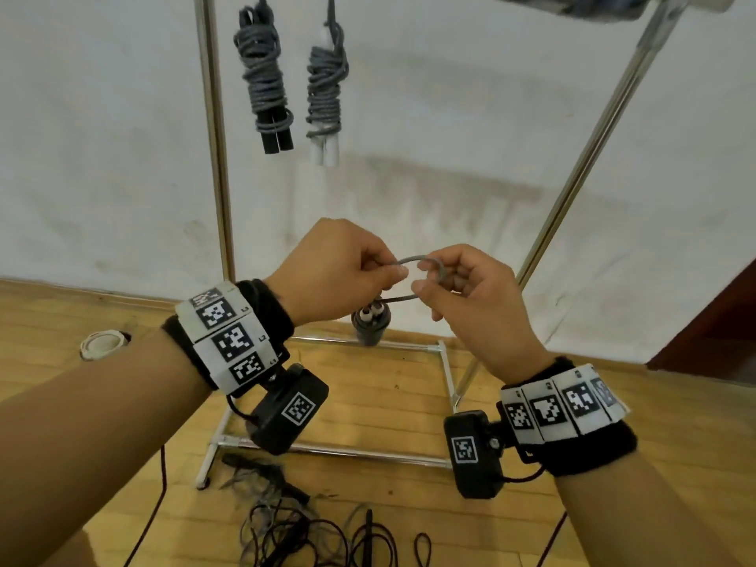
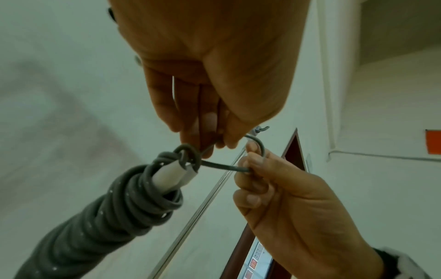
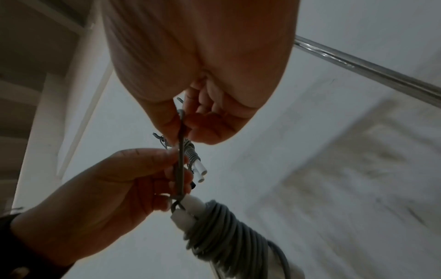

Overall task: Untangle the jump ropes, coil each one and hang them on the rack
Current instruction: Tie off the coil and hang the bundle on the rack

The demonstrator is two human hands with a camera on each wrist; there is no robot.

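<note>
White wall and wood floor framed the rack [image 1: 212, 157], two coils [image 1: 262, 75] already hung. Below them my left hand [image 1: 335, 272] and right hand [image 1: 466, 296] pinched the loop [image 1: 413, 261].

Left wrist: bundle [image 2: 133, 194] dangled, knotted.

Right wrist: same; hanging comes next, I judged.

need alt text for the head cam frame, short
Both hands, left hand and right hand, pinch a grey rope loop with a coiled jump rope dangling below. Two coiled ropes hang on the rack; tangled ropes lie on the wooden floor.
</note>
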